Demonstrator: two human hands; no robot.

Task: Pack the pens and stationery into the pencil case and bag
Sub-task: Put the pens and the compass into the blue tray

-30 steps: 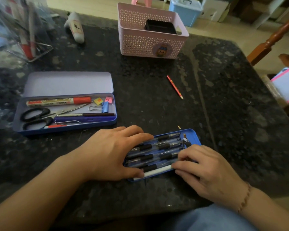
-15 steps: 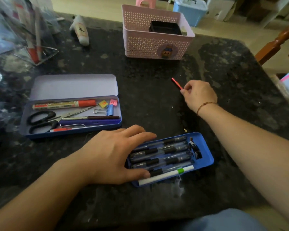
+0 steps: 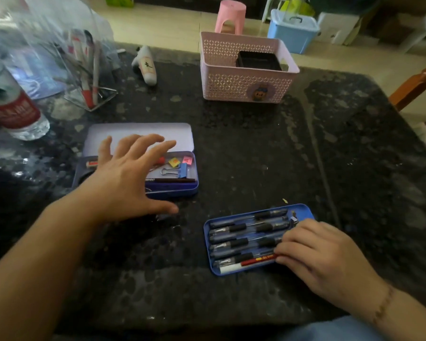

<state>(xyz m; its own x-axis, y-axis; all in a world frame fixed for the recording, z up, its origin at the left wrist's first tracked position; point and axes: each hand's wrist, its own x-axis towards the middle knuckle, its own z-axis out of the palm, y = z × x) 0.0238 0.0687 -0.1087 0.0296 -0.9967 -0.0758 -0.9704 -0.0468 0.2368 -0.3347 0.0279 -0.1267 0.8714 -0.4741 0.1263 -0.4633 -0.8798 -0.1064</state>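
Presently the left hand [image 3: 126, 178] is held spread, fingers straight and holding nothing, above the open pencil case [image 3: 143, 163], in which a blue binder clip [image 3: 176, 169] and a dark pen [image 3: 172, 180] can be seen. The red pencil [image 3: 257, 260] is pinched by the curled fingers of the right hand [image 3: 322, 257] and laid in the blue tray [image 3: 303, 209] beside the black pens [image 3: 249, 236] and a white marker [image 3: 230, 268]. Farther back on the dark table [image 3: 256, 156], a pink basket [image 3: 246, 77] is set.

Scissors [image 3: 84, 174] (mostly hand-hidden)
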